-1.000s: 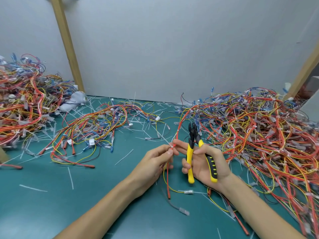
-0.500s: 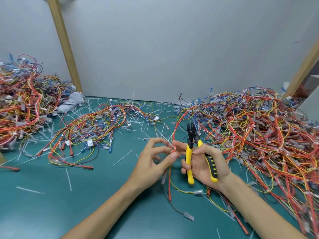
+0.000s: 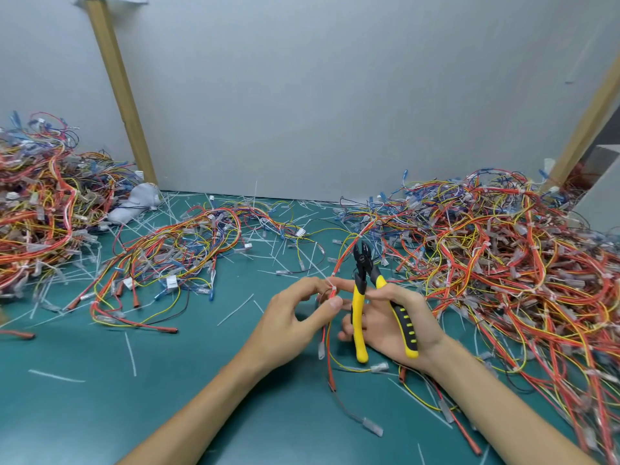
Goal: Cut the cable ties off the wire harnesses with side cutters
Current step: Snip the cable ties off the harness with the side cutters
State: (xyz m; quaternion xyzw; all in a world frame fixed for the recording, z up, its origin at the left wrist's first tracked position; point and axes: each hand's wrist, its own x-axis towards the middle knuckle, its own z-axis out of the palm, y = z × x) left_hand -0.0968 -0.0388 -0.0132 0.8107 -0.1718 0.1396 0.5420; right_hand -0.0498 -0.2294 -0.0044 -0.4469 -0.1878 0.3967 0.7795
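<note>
fingertips (image 3: 335, 302) of the left hand (image 3: 288, 323) pinch red wires (image 3: 345, 256); right hand (image 3: 389, 323) grips the side cutters (image 3: 364, 286), jaws slightly open

Left wire pile (image 3: 37, 209) cut by frame edge; right pile (image 3: 523, 263) too

We see two bare forearms, no sleeves, watch or rings. Our left hand (image 3: 292, 317) and right hand (image 3: 389, 325) are ungloved, with short, plain fingernails.

No readable text anywhere; the side cutters (image 3: 364, 263) have a tiny mark near the pivot, too blurry to read.
</note>
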